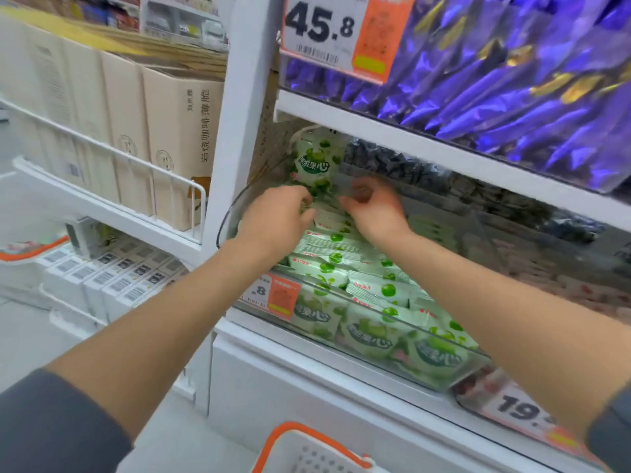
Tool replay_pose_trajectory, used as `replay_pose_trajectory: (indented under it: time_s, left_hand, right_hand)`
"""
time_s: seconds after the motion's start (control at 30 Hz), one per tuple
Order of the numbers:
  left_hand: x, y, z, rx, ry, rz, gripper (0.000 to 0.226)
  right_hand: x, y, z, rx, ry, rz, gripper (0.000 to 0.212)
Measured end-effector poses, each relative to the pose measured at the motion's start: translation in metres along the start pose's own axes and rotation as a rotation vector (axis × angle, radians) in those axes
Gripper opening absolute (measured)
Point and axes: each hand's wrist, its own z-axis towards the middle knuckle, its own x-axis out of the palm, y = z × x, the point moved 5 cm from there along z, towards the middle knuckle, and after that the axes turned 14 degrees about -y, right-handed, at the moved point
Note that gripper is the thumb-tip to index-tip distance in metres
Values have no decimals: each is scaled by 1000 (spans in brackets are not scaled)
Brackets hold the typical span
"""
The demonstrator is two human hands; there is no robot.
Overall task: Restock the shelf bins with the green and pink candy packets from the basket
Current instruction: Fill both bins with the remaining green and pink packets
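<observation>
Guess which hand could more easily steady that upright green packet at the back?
Probably the left hand: its fingertips sit just below the upright green packet; the right hand lies further aside.

Thin glossy film, crinkled and catching light, on the green candy packets (pixel 368 291). Clear hard plastic, smooth and shiny, for the bin (pixel 444 368) around them. Smooth white painted metal, by the look of it, on the shelf (pixel 375 131) and the wire rail (pixel 102 145). Shiny metallic foil on the purple packets (pixel 512 80). Matt beige cardboard on the boxes (pixel 177 138). Printed paper on the price tag (pixel 321 25). Perforated white plastic, orange-rimmed, on the basket (pixel 307 454). Matt grey cloth on the sleeve (pixel 51 421).
</observation>
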Motion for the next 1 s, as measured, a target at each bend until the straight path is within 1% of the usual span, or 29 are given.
replay_pose_trajectory:
  time_s: [0.07, 0.1, 0.17, 0.27, 0.37, 0.43, 0.5, 0.57, 0.6, 0.7, 0.77, 0.87, 0.93, 0.97, 1.0]
  left_hand:
    - [-17, -17, -12, -40, -89, -22, 12]
    - [-24, -29, -21, -60, -87, -15, 7]
    - [-33, -52, -47, -142, -39, -55, 6]
    - [-35, -86, -103, -255, 70, -146, 7]
    - [-8, -110, -171, -306, 319, -131, 20]
    - [19, -119, -214, -356, 521, -142, 20]
    - [46, -122, -251, -366, 723, -117, 12]
    - [69, -125, -283, -264, 918, -15, 21]
    - [78, -128, -295, -184, 978, 33, 24]
    - [95, -135, -325, 26, 1085, 131, 21]
    - [104, -132, -343, 102, 1186, 200, 20]
    - [118, -124, -355, 165, 1249, 222, 12]
    - [121, -118, -357, 170, 1251, 250, 8]
    - [121, -115, -357, 159, 1251, 264, 10]
    - [123, -110, -357, 158, 1250, 276, 12]
  right_hand:
    - [-29, 7, -27, -114, -7, -47, 13]
    - [-44, 9, -40, -163, -19, -72, 11]
    - [-75, 14, -70, -256, -36, -88, 8]
    - [-115, 7, -118, -345, -31, -107, 8]
    - [-143, -24, -177, -339, 19, -79, 6]
    - [-150, -63, -220, -224, 107, -82, 7]
    - [-151, -109, -265, -70, 287, -131, 11]
    - [-154, -162, -311, 53, 502, -225, 16]
    - [-157, -191, -333, 112, 585, -278, 17]
    - [-172, -276, -401, 347, 821, -481, 21]
    - [-179, -314, -440, 438, 973, -633, 28]
    - [-173, -345, -487, 531, 1085, -670, 40]
    - [-162, -354, -520, 569, 1216, -695, 45]
    - [-157, -356, -533, 552, 1247, -740, 43]
    - [-153, -357, -540, 508, 1235, -796, 42]
